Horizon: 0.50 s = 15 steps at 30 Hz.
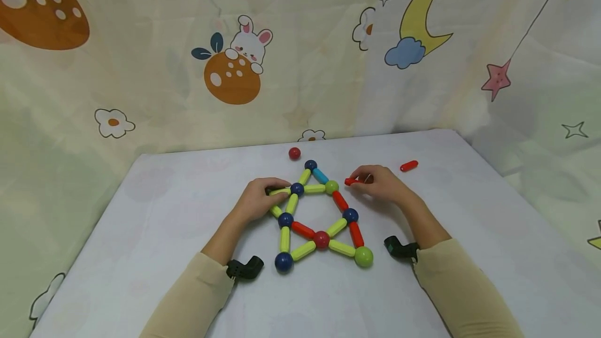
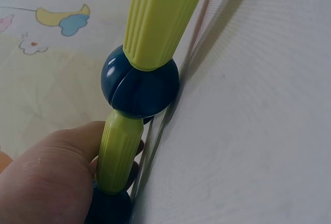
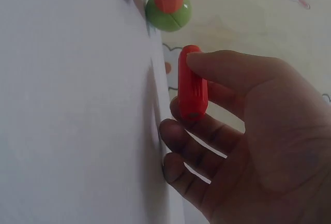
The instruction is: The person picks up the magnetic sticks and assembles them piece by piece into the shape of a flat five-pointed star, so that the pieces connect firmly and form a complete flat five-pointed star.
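A flat frame of coloured sticks and balls lies on the table in the head view, with dark blue balls [image 1: 284,262], a red ball [image 1: 321,240] and green balls [image 1: 363,257]. At its left side my left hand [image 1: 255,200] pinches a lime-green stick [image 2: 119,151] between thumb and fingers. One end of that stick meets a blue ball [image 2: 139,84]; another blue ball at its lower end is partly hidden. To the right of the frame, my right hand [image 1: 380,184] holds a loose red stick [image 3: 192,92] by thumb and forefinger, apart from the green ball [image 1: 332,186].
A single red ball [image 1: 294,153] sits near the table's back edge. Another red stick [image 1: 409,166] lies behind and to the right of my right hand. A patterned cloth [image 1: 319,67] hangs behind the white table [image 1: 188,233].
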Available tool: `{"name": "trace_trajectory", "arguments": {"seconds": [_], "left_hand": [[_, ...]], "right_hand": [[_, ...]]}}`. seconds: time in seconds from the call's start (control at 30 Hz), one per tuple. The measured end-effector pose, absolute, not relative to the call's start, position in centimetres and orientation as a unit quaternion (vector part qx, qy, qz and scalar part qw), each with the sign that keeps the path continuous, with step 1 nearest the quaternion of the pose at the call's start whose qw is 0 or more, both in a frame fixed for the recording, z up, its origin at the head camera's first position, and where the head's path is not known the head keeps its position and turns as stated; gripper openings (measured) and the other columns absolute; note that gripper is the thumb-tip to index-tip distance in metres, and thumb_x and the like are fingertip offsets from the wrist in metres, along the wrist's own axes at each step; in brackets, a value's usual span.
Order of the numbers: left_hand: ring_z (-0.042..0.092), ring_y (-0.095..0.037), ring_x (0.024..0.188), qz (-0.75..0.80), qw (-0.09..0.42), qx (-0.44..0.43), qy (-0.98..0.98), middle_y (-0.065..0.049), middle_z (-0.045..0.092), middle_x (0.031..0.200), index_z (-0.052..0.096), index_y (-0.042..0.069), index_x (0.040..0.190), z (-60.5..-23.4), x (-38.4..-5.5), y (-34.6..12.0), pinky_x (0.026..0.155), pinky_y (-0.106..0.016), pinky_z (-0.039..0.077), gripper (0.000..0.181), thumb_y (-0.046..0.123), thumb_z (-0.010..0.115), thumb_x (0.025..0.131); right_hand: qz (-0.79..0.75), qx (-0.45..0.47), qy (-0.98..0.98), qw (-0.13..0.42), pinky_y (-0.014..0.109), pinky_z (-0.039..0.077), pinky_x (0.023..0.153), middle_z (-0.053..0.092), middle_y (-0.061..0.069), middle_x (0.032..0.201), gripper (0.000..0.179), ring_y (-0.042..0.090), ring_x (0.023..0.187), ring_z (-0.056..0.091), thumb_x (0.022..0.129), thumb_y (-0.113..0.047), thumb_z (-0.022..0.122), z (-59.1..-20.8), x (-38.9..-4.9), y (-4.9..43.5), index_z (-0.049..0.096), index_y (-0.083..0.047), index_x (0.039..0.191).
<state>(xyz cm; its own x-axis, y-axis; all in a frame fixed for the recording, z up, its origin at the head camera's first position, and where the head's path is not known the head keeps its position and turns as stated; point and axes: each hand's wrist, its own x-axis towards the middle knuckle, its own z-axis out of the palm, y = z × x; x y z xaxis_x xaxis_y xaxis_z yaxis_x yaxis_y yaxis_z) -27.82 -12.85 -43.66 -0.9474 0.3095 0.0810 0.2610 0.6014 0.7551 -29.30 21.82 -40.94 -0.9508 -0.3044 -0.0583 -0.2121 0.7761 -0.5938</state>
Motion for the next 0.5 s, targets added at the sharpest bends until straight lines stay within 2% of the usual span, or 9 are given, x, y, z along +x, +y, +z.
{"name": "trace_trajectory", "arguments": {"seconds": [0.5], "left_hand": [[0.062,-0.025,0.124,0.423,0.031,0.153,0.893,-0.001,0.074,0.127,0.077,0.020,0.123,-43.46,-27.66,-12.81,0.110,-0.047,0.049,0.028,0.027,0.073,0.096]], "right_hand": [[-0.297,-0.160,0.939,0.074,0.034,0.054,0.082,0.070,0.009,0.107,0.025,0.026,0.097,0.060,0.097,-0.023,0.069,-41.14,-29.10,20.81,0.072,-0.012,0.119]]}}
